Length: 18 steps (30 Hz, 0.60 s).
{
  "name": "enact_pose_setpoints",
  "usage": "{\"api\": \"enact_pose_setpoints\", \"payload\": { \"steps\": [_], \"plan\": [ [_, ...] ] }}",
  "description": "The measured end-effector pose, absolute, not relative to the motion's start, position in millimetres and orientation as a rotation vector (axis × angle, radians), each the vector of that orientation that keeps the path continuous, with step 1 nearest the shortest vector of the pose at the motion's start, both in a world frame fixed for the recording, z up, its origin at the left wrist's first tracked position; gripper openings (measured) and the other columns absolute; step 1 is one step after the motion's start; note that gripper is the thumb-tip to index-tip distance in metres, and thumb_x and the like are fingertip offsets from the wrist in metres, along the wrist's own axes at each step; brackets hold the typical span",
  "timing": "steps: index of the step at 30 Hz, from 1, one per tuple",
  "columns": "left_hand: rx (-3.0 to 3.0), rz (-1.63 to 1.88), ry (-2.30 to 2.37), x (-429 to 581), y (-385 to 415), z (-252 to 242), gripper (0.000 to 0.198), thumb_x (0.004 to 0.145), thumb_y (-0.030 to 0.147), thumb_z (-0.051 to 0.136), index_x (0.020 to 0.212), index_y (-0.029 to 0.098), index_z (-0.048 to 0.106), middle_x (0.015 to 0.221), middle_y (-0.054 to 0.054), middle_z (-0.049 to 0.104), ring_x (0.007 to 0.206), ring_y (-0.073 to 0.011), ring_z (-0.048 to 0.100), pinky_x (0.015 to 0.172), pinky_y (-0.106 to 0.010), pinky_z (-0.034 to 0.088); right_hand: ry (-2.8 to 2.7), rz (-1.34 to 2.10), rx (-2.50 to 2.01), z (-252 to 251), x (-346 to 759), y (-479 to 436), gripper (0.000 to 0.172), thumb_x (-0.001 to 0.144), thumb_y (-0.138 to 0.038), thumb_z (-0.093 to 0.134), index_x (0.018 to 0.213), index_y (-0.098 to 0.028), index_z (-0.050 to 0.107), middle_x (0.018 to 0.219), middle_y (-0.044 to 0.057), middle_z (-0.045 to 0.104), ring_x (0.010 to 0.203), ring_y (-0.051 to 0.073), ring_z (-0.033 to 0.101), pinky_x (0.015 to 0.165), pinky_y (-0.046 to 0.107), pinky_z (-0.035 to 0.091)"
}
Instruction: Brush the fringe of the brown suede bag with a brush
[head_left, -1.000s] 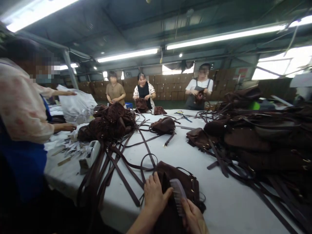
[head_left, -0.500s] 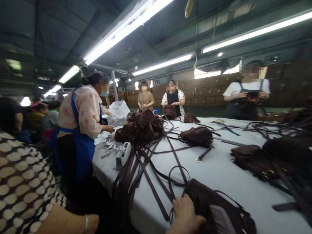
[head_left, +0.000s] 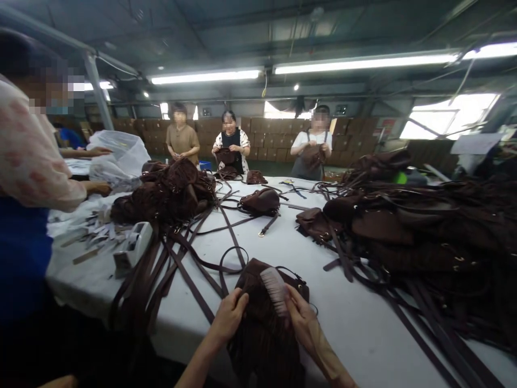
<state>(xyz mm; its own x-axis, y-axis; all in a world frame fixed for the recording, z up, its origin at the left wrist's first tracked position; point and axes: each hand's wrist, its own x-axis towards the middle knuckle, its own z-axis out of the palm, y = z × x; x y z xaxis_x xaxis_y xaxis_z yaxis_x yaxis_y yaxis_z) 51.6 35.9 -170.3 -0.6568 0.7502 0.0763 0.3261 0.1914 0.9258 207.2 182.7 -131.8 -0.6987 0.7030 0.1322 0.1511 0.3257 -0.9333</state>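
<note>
A dark brown soft-leather bag (head_left: 262,345) lies at the near edge of the white-covered counter (head_left: 347,328), its lower part hanging toward the wearer. Over its upper face slants a pale, translucent plastic comb (head_left: 274,291), teeth facing down and left; whether they touch the bag, I can't tell from here.

The right hand (head_left: 302,318) comes in from the lower right, forearm angled up and inward, its fingers closed around the comb's near end with the thumb along it. The left hand (head_left: 229,315) reaches up from below, wrist bent slightly inward, thumb and curled fingers pinching the bag's left edge.

Just beyond, a thin dark strap loop (head_left: 232,258) stands on the white surface. Left of it, long brown straps (head_left: 155,280) trail over the edge from a heap of dark brown bags (head_left: 173,194), near a white boxy dispenser (head_left: 133,248) and scattered paper strips (head_left: 100,229). A rounded brown bag (head_left: 260,202) sits mid-counter; a larger brown pile (head_left: 396,231) fills the right.

At the left stands a person in a pink-patterned top (head_left: 32,145) and blue apron, arms stretched toward a white translucent plastic sack (head_left: 121,156). Three co-workers (head_left: 229,143) stand across the far side, before stacked brown cartons (head_left: 270,140).
</note>
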Motion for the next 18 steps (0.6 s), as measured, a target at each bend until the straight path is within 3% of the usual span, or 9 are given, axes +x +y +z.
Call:
{"api": "enact_pose_setpoints", "payload": {
  "steps": [3,10,13,15,18],
  "plan": [
    [0.984,1.512,2.011,49.9,34.4,-161.5,0.034,0.089,0.051,0.043,0.077,0.02,0.051,0.064,0.003,0.052,0.061,-0.0144,0.053,0.058,-0.025,0.038,-2.21,1.192,-0.639,-104.8,190.9,191.7,0.052,0.089,-0.047,0.043,0.13,-0.018,0.058,0.123,0.01,0.066,0.111,0.029,0.063,0.098,0.043,0.05],
    [1.141,1.38,2.152,49.9,35.9,-124.4,0.032,0.088,0.042,0.045,0.07,0.018,0.055,0.062,0.001,0.056,0.062,-0.0142,0.053,0.059,-0.025,0.035,-2.295,1.103,-0.538,-94.1,154.8,176.0,0.049,0.094,-0.034,0.037,0.138,-0.019,0.05,0.137,0.011,0.057,0.122,0.027,0.057,0.108,0.042,0.041],
    [1.28,1.225,2.251,46.4,39.8,-110.1,0.028,0.088,0.036,0.045,0.072,0.018,0.061,0.069,-0.002,0.064,0.067,-0.0152,0.057,0.062,-0.027,0.036,-2.357,1.195,-0.431,-115.5,153.0,154.0,0.054,0.084,-0.018,0.042,0.137,-0.019,0.051,0.136,0.01,0.057,0.123,0.027,0.056,0.109,0.041,0.04],
    [1.345,1.032,2.354,41.0,44.0,-101.9,0.027,0.086,0.033,0.048,0.072,0.018,0.065,0.073,-0.004,0.068,0.071,-0.0171,0.06,0.064,-0.028,0.036,-2.404,1.282,-0.415,-127.1,155.6,141.2,0.064,0.075,-0.012,0.045,0.138,-0.018,0.049,0.125,0.01,0.065,0.11,0.027,0.064,0.101,0.04,0.047],
    [1.364,0.852,2.44,30.4,52.8,-91.8,0.028,0.082,0.035,0.053,0.065,0.017,0.065,0.07,-0.006,0.068,0.071,-0.0187,0.061,0.062,-0.029,0.036,-2.435,1.388,-0.47,-133.1,157.7,132.0,0.054,0.078,-0.021,0.056,0.132,-0.018,0.054,0.1,0.007,0.073,0.089,0.027,0.068,0.083,0.038,0.053]
  ]
}}
